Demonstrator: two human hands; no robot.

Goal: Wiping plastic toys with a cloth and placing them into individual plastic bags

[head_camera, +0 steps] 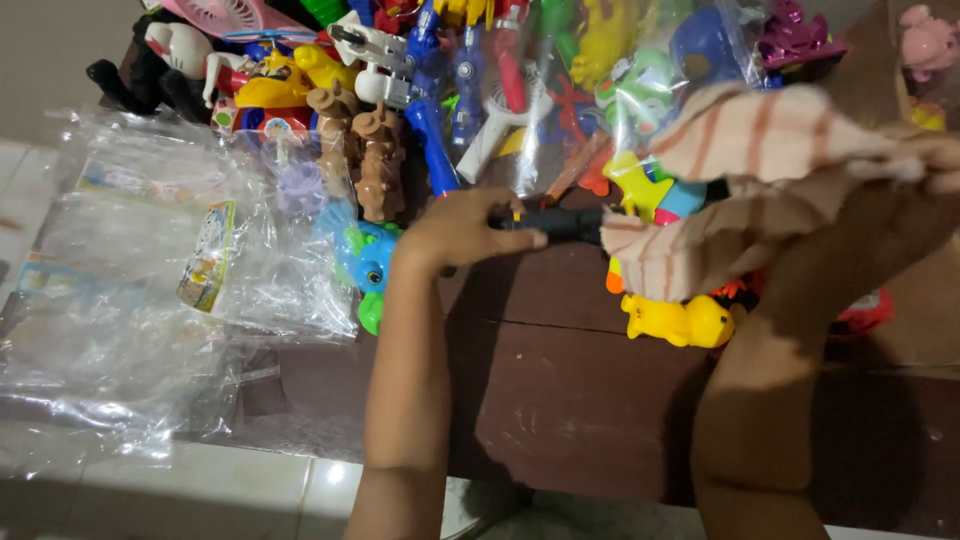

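Dark wooden table [560,390] below — left hand [455,232] clamps a black toy [555,222]; raised right hand [915,160] grips striped cloth [740,190].

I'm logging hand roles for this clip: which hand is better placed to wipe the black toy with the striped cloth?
Right, probably. The right hand holds the striped cloth, draped over one end of the black toy; the left hand grips its other end.

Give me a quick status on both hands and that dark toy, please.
Left hand gripping black toy by one end. Right hand holding striped cloth over its other end. Yellow toy and toy pile crowd close.
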